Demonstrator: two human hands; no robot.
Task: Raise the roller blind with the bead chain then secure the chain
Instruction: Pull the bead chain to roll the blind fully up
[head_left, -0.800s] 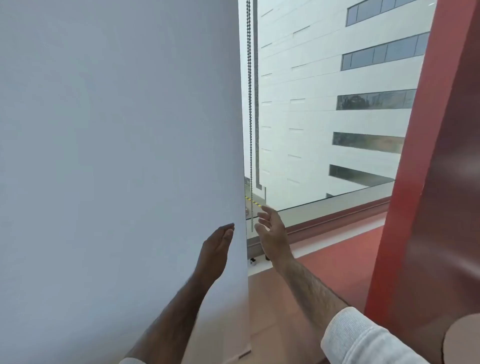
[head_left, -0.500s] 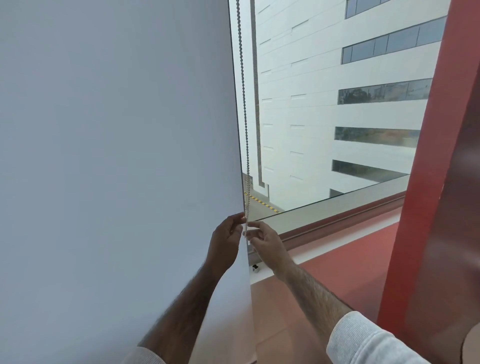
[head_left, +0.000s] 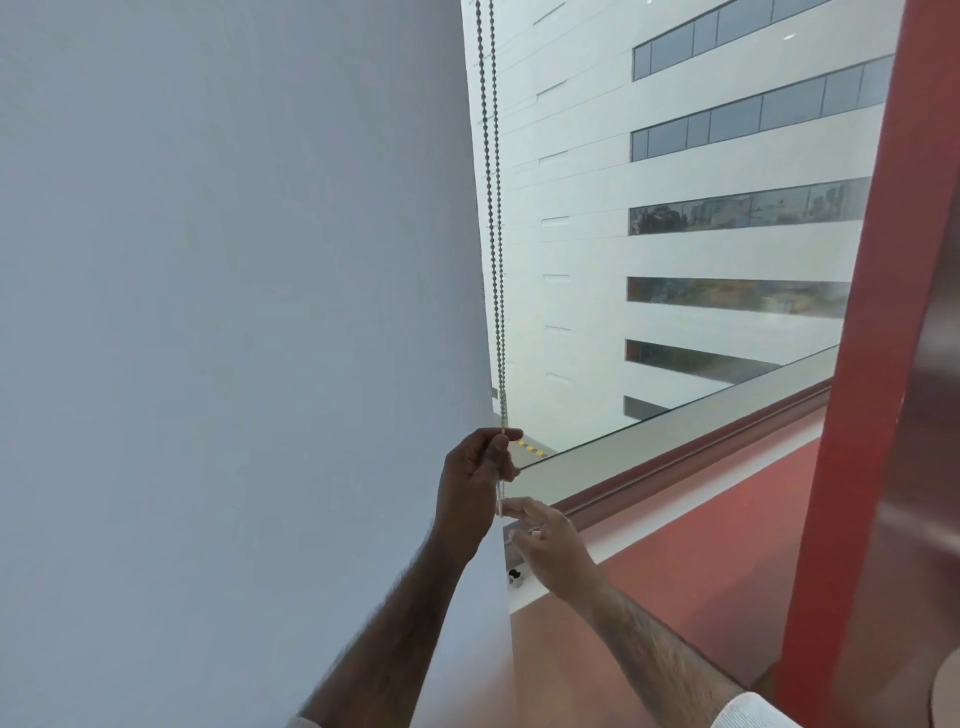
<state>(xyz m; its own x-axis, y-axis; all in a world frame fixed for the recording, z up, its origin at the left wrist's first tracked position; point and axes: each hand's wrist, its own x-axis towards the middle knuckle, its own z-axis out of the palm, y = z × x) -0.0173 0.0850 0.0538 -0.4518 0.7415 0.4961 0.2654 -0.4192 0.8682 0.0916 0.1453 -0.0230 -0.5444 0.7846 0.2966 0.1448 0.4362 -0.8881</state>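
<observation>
1. You're right at the start of the raise, I'd say. The roller blind (head_left: 234, 312) hangs down past the bottom of the view (nothing rolled up yet).
2. Your left hand (head_left: 475, 483) pinches the bead chain (head_left: 498, 260) between thumb and curled fingers, just off the blind's right edge.
3. Your right hand (head_left: 553, 551) sits just beneath, also beside that edge, fingers loosely spread, one fingertip touching the chain's bottom end.
4. Next move, my guess: pick the strand that lifts the blind, then pull it down steadily, hand over hand.
</observation>
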